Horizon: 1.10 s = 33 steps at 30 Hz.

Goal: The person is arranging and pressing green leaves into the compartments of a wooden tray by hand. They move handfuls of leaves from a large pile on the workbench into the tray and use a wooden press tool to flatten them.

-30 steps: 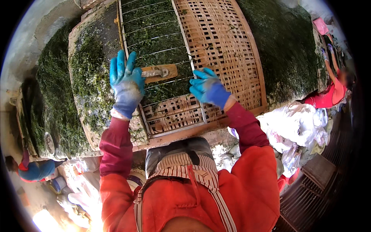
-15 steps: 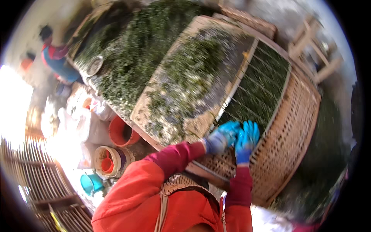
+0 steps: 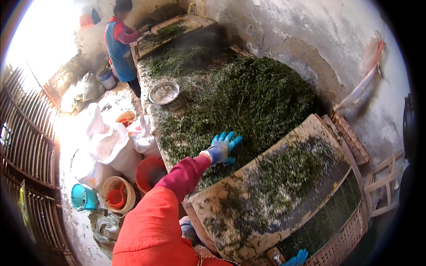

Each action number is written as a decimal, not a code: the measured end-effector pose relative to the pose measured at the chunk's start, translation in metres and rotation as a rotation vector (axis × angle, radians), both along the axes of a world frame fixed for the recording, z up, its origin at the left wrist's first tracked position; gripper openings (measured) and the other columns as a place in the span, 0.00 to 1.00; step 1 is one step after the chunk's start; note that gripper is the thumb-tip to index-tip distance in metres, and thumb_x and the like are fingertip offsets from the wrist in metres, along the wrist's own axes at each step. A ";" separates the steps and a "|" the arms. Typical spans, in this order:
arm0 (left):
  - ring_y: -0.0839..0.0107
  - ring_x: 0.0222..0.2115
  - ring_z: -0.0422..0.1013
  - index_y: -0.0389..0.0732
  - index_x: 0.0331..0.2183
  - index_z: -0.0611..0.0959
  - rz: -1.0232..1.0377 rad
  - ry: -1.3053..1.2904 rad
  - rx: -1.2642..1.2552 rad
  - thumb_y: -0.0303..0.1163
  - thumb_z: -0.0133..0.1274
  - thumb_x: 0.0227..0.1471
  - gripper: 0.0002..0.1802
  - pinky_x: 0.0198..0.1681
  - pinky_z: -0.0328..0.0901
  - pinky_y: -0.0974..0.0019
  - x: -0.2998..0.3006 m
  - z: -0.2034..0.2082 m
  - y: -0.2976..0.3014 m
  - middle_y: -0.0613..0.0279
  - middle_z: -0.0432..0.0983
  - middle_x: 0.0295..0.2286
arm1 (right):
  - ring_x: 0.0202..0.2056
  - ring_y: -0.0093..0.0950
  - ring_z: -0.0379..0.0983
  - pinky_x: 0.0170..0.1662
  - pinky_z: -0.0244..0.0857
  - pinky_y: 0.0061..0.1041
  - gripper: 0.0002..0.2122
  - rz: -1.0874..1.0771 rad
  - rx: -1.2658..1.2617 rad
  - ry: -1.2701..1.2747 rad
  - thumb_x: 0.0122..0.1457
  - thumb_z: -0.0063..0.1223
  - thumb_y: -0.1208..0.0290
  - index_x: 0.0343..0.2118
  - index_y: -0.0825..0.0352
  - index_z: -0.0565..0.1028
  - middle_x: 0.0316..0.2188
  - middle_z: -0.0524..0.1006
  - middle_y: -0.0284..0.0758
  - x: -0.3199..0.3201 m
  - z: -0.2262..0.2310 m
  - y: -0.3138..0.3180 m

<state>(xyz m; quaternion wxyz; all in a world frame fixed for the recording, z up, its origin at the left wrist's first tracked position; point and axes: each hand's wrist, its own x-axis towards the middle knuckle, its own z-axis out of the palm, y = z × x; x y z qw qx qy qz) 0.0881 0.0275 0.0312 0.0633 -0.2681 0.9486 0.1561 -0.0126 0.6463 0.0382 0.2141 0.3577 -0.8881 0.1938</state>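
Slats of brown wood (image 3: 29,128) ran down the far left of the room. Right of them stood a round teal plastic bucket (image 3: 91,198), then bulging white plastic sacks (image 3: 117,148) and a cream plastic bucket (image 3: 132,201) with a red plastic scoop (image 3: 116,197) inside. Farther off, a co-worker in a blue apron (image 3: 119,48) stood at the table's far end. An orange-red bucket (image 3: 144,174) sat near you, and a round silvery bowl (image 3: 152,98) lay beyond it, beside the greens.

Your left hand (image 3: 224,147), in a blue-and-white glove, was stretched out with its fingers spread over the near edge of a dark green shredded heap (image 3: 270,88); contact could not be told. Right of that hand, a pale wooden board (image 3: 213,195) carried scattered green strands. At the near edge lay a small wooden block with a metal handle (image 3: 276,256). Just right of it, your right hand (image 3: 296,258), gloved in blue, was partly cut off, so its grip could not be told. A rectangular green layer with thin crossbars (image 3: 326,221) lay beyond, bordered by a tan woven mat (image 3: 344,237).
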 end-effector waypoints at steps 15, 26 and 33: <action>0.48 0.42 0.78 0.51 0.40 0.88 0.101 0.068 0.152 0.29 0.56 0.42 0.19 0.44 0.74 0.51 -0.052 -0.076 -0.028 0.52 0.82 0.39 | 0.64 0.52 0.62 0.68 0.56 0.47 0.18 -0.214 0.446 0.055 0.70 0.44 0.73 0.59 0.74 0.71 0.62 0.70 0.50 0.014 -0.003 -0.016; 0.65 0.49 0.76 0.40 0.50 0.82 0.244 0.678 1.004 0.22 0.60 0.55 0.20 0.55 0.73 0.62 -0.030 0.002 -0.098 0.60 0.80 0.50 | 0.66 0.38 0.64 0.69 0.55 0.37 0.21 0.317 -0.368 -0.350 0.65 0.56 0.76 0.61 0.72 0.71 0.65 0.69 0.45 0.028 0.064 -0.301; 0.61 0.51 0.75 0.38 0.58 0.77 -0.407 1.224 1.642 0.32 0.61 0.58 0.28 0.55 0.71 0.55 -0.027 0.129 -0.059 0.55 0.78 0.52 | 0.69 0.42 0.58 0.68 0.59 0.40 0.48 0.705 -0.495 -0.345 0.52 0.74 0.63 0.70 0.73 0.53 0.69 0.58 0.53 0.002 0.104 -0.465</action>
